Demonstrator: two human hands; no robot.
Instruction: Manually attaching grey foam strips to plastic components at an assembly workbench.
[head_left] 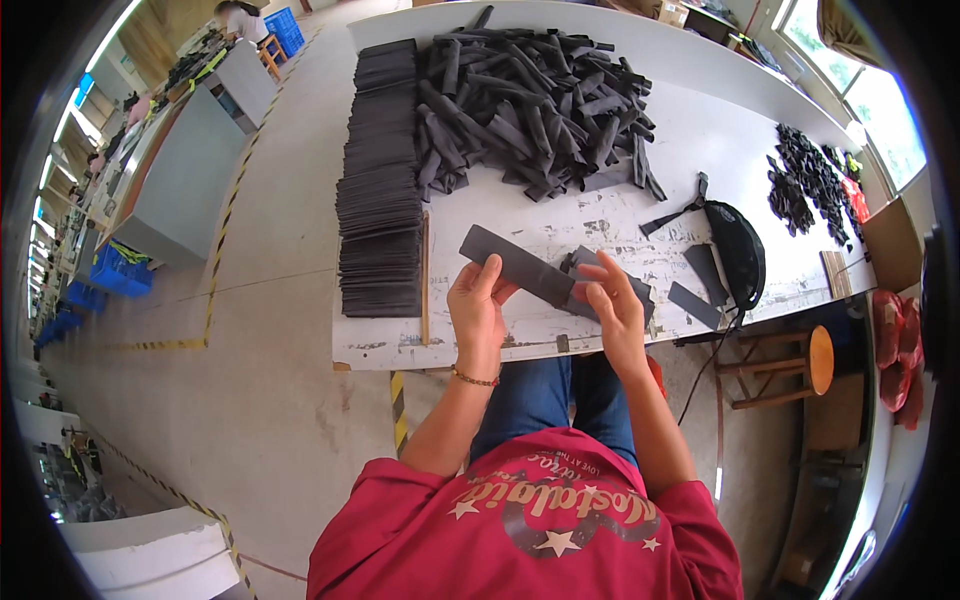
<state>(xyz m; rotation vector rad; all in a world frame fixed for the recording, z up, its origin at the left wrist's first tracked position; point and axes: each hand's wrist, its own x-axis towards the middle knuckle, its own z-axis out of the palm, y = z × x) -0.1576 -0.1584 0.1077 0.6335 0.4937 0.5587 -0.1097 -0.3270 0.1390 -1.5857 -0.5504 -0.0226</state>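
Note:
My left hand (477, 304) pinches a flat black fabric strip (508, 262) between thumb and fingers, above the near edge of the white table. The strip slants down toward the right. At its far end is my right hand (618, 312), fingers extended and apart; whether a fingertip touches the strip is unclear. More black pieces (645, 296) lie under and behind that hand, partly covered by it. Beyond my hands lies a big loose heap of rolled or folded black strips (535, 100). To the left, a long neat row of stacked black strips (380, 190) runs along the table's edge.
A wooden stick (425, 280) lies beside the stacked row. On the right are a black pouch-like item with straps (735, 255), loose flat strips (693, 305) and small black pieces (800, 180). A wooden stool (820, 360) stands right of the white table (480, 205).

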